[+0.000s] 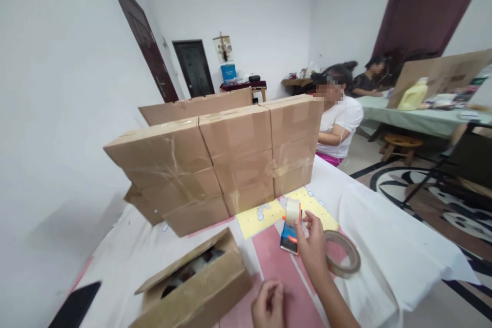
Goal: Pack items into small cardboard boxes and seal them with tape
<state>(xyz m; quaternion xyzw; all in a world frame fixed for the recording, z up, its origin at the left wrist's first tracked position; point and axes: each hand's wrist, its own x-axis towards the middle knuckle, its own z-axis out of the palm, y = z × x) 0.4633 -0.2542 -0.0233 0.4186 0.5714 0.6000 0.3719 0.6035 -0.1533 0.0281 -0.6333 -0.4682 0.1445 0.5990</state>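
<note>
My right hand [313,246] reaches forward over the table and its fingers close on a tape dispenser [291,225] with a white roll and a blue and orange body. A near-empty brown tape ring [348,253] lies just right of that hand. My left hand [268,305] sits low at the front edge, fingers curled into a loose fist beside an open cardboard box [200,287] with white items inside. Whether the left hand holds anything is hidden.
A wall of several taped cardboard boxes [230,159] stands across the table's middle. The table has a white cloth [384,246] with pink and yellow patches. A dark phone [75,307] lies front left. Two people sit at the right; a green table [415,118] holds a yellow jug.
</note>
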